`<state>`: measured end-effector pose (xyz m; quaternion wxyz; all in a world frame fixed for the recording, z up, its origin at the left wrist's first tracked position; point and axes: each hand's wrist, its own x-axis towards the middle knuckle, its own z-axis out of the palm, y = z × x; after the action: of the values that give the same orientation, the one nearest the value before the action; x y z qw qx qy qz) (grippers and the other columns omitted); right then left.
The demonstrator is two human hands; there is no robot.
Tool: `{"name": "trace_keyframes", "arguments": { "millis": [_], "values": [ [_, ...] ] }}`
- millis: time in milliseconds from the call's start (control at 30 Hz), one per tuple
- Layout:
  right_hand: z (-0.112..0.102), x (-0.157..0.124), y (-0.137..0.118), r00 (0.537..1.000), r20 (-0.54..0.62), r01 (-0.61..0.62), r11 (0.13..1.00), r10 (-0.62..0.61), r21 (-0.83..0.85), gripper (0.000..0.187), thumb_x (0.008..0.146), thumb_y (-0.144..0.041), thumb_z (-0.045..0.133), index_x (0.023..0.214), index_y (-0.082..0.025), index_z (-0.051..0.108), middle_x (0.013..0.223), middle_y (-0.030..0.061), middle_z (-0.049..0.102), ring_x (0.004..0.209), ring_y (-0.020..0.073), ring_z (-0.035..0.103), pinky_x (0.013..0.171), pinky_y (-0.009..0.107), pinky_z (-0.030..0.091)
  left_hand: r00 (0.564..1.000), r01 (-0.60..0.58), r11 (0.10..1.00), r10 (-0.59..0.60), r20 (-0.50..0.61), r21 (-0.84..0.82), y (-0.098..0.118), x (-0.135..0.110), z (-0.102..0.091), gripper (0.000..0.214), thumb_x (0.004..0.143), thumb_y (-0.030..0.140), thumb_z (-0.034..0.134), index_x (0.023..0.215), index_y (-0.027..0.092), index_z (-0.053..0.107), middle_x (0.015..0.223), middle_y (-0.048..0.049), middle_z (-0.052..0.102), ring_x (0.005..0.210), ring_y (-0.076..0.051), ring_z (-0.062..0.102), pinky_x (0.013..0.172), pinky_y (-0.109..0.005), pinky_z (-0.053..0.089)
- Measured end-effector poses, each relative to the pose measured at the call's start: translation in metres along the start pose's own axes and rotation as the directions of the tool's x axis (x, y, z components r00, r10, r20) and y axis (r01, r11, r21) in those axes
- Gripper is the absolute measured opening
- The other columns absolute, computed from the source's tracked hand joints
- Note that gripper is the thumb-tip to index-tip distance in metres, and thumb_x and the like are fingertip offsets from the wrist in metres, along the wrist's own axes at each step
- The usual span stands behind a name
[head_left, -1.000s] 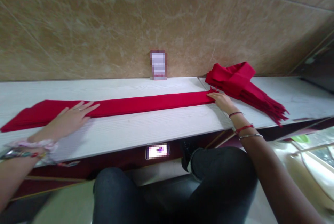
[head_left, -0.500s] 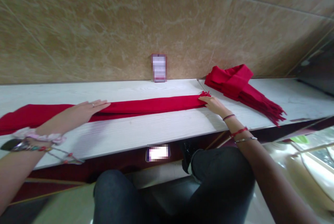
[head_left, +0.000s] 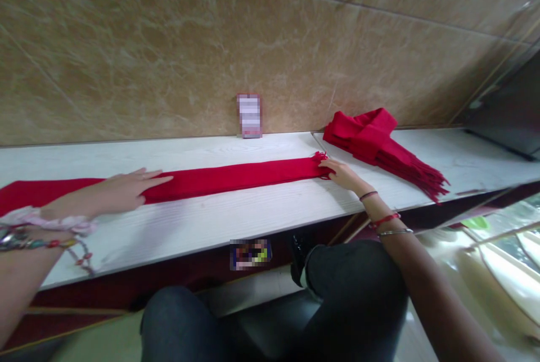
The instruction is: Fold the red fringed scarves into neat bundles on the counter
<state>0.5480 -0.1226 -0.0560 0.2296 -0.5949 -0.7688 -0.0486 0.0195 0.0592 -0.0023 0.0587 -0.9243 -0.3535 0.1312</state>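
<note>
A long red scarf (head_left: 236, 177) lies folded into a narrow strip along the white shelf (head_left: 219, 216), running out of view at the left. My left hand (head_left: 122, 190) rests flat on its left part, fingers stretched and spread. At the right end, by the short fringe, my right hand (head_left: 340, 173) holds the scarf with bent fingers; its thumb is not clearly seen. Just beyond that hand, a second red scarf (head_left: 365, 137) lies folded over itself, its fringe pointing to the lower right.
A small blurred card or screen (head_left: 250, 116) stands against the brown marbled wall (head_left: 169, 53). Below the shelf edge is another blurred rectangular thing, perhaps a phone (head_left: 251, 254). A dark box-like object (head_left: 506, 109) stands at the far right. My knees (head_left: 354, 283) are under the shelf edge.
My left hand has slid a little left along the scarf and its fingers have spread. The gap between the scarf's layers beside it has closed. My right hand stays at the fringed end.
</note>
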Motion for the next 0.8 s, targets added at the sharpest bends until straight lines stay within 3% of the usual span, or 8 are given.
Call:
{"name": "trace_keyframes", "arguments": {
  "millis": [100,167,267,367,433,600,800],
  "values": [
    [0.005,0.003,-0.003,0.999,-0.004,0.039,0.999,-0.039,-0.014,0.038,0.072,-0.003,0.043,0.097,-0.017,0.068,0.109,0.009,0.065,0.106,0.0221,0.057,0.095,0.04,0.043,0.984,-0.135,0.991,0.137,-0.117,0.025,0.047,0.024,-0.023,0.056,0.085,0.02,0.032,0.14,0.015,0.029,0.147,-0.0058,0.026,0.133,-0.022,0.026,0.107,-0.039,0.023],
    [0.007,0.005,-0.006,0.999,-0.019,0.036,0.998,-0.037,-0.043,0.034,0.075,-0.005,0.043,0.094,-0.017,0.069,0.106,0.0095,0.066,0.104,0.0222,0.059,0.094,0.04,0.044,0.961,-0.25,0.968,0.248,-0.12,0.001,0.075,0.041,-0.028,0.053,0.087,0.026,0.034,0.14,0.019,0.029,0.147,-0.0036,0.026,0.134,-0.02,0.026,0.109,-0.036,0.022],
    [0.007,0.005,-0.009,0.998,-0.046,0.028,0.997,-0.032,-0.07,0.034,0.079,-0.007,0.044,0.101,-0.017,0.068,0.106,0.0099,0.067,0.103,0.0223,0.059,0.093,0.039,0.045,0.95,-0.287,0.957,0.28,-0.141,-0.033,0.096,0.058,-0.027,0.048,0.088,0.027,0.037,0.135,0.019,0.04,0.143,-0.0039,0.035,0.132,-0.02,0.031,0.11,-0.035,0.022],
    [0.005,0.003,-0.011,0.997,-0.026,0.067,0.992,-0.07,-0.103,0.032,0.082,-0.012,0.047,0.109,-0.017,0.065,0.111,0.011,0.065,0.103,0.0227,0.059,0.092,0.04,0.045,0.928,-0.349,0.937,0.341,-0.151,-0.025,0.097,0.061,-0.022,0.046,0.084,0.009,0.034,0.124,0.021,0.054,0.137,-0.0012,0.045,0.131,-0.017,0.033,0.112,-0.032,0.021],
    [0.005,0.002,-0.012,0.995,-0.004,0.097,0.986,-0.098,-0.134,0.031,0.084,-0.015,0.048,0.109,-0.015,0.065,0.112,0.0128,0.064,0.102,0.0233,0.06,0.092,0.04,0.045,0.924,-0.349,0.937,0.341,-0.171,-0.017,0.094,0.057,-0.018,0.054,0.079,0.002,0.034,0.125,0.024,0.053,0.137,0.0006,0.045,0.131,-0.016,0.033,0.112,-0.031,0.024],
    [0.008,0.002,-0.015,0.996,0.01,0.094,0.977,-0.094,-0.193,0.028,0.086,-0.016,0.047,0.106,-0.014,0.066,0.109,0.0137,0.066,0.1,0.0235,0.06,0.09,0.038,0.046,0.938,-0.269,0.963,0.268,-0.22,0.025,0.092,0.051,-0.016,0.067,0.078,-0.003,0.031,0.138,0.026,0.034,0.145,-0.0008,0.033,0.131,-0.017,0.032,0.104,-0.031,0.033],
    [0.011,0.004,-0.017,0.998,0.026,0.059,0.973,-0.054,-0.224,0.031,0.085,-0.013,0.046,0.111,-0.014,0.063,0.112,0.0117,0.065,0.102,0.0229,0.06,0.091,0.038,0.045,0.92,-0.148,0.979,0.187,-0.343,0.137,0.08,0.052,-0.017,0.06,0.085,0.001,0.025,0.138,0.026,0.034,0.145,-0.0025,0.031,0.134,-0.02,0.025,0.106,-0.035,0.027]
  ]
}}
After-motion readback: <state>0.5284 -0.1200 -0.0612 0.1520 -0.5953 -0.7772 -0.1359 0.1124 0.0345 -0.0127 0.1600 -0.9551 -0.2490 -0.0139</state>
